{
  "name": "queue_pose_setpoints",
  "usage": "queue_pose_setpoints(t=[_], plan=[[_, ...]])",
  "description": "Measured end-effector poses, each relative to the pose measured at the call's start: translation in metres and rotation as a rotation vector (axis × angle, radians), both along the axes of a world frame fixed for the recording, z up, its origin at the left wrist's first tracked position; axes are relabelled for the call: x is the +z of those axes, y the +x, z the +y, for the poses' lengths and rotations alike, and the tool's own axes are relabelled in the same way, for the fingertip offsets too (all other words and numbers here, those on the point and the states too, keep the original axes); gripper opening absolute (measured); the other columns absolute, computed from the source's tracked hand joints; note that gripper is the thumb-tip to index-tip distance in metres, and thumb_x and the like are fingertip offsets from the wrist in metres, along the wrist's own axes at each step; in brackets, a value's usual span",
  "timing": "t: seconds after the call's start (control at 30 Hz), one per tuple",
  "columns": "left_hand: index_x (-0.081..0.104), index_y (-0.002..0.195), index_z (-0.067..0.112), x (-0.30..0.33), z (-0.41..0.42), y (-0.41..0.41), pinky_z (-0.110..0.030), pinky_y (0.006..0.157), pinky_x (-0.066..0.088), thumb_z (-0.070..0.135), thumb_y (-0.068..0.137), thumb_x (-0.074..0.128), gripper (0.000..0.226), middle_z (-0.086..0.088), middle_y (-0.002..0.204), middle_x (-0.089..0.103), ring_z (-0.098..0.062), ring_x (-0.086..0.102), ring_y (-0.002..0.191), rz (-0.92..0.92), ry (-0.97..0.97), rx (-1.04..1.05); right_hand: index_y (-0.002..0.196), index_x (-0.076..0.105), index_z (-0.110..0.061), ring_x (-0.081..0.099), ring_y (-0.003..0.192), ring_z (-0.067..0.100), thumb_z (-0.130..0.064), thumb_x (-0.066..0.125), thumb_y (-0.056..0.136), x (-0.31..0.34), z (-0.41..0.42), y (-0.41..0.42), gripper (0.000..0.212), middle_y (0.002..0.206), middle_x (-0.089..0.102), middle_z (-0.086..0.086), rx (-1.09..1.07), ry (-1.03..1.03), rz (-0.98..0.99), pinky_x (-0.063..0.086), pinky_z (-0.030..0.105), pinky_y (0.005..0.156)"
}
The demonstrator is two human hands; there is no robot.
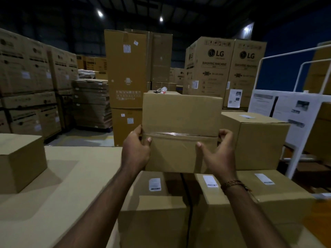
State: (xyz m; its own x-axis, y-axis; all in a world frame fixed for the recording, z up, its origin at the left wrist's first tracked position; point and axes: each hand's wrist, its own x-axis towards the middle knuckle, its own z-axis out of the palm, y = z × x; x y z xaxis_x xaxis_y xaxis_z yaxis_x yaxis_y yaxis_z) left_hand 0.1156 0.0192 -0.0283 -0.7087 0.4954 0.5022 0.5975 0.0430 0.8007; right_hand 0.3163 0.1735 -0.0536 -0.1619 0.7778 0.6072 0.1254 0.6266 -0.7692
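Note:
A plain brown cardboard box (181,113), sealed with clear tape across its near face, is in the middle of the view, raised and tilted toward me. My left hand (137,149) grips its left edge, thumb on the taped face and fingers round the side. My right hand (217,154) grips the right edge the same way, thumb on the face and fingers curled at the corner. The box sits above the gap between two labelled cartons below; whether its bottom edge touches them is hidden by my hands.
Two labelled cartons (154,208) (250,197) stand below, another carton (254,140) behind right. A small box (19,161) rests on a wide flat cardboard surface (71,185) at left. A white metal trolley frame (295,122) stands right. Tall appliance cartons (213,68) and stacks (26,77) ring an open floor aisle.

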Motion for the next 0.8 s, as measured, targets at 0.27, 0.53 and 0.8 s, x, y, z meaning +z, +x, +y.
queue_pose_setpoints(t=[0.27, 0.53, 0.8], plan=[[0.049, 0.149, 0.030, -0.011, -0.145, -0.047, -0.047, 0.099, 0.055, 0.022, 0.102, 0.066, 0.051, 0.008, 0.139, 0.061, -0.014, 0.059, 0.122, 0.004, -0.025, -0.018, 0.158, 0.018, -0.044, 0.059, 0.124, 0.014, -0.064, 0.082, 0.078, -0.003, -0.141, -0.047, 0.104, 0.151, 0.047, -0.005, 0.085, -0.015, 0.050, 0.058, 0.031, 0.095], [0.049, 0.142, 0.027, -0.039, -0.280, -0.068, -0.028, 0.093, 0.044, 0.010, 0.094, 0.076, 0.058, 0.014, 0.140, 0.056, -0.002, 0.048, 0.126, -0.082, -0.117, -0.011, 0.154, 0.032, -0.041, 0.060, 0.127, 0.013, -0.079, 0.074, 0.075, -0.018, -0.246, -0.076, 0.097, 0.145, 0.055, -0.007, 0.235, -0.153, 0.024, 0.061, 0.033, 0.095], [-0.002, 0.155, 0.064, -0.084, -0.386, -0.055, -0.059, 0.112, 0.047, 0.000, 0.077, 0.088, 0.135, 0.011, 0.156, 0.041, -0.019, 0.042, 0.145, -0.191, -0.173, -0.066, 0.128, 0.044, -0.018, 0.064, 0.097, -0.007, -0.070, 0.065, 0.076, -0.033, -0.348, -0.082, 0.076, 0.115, 0.062, -0.013, 0.359, -0.233, 0.077, 0.053, 0.009, 0.068]])
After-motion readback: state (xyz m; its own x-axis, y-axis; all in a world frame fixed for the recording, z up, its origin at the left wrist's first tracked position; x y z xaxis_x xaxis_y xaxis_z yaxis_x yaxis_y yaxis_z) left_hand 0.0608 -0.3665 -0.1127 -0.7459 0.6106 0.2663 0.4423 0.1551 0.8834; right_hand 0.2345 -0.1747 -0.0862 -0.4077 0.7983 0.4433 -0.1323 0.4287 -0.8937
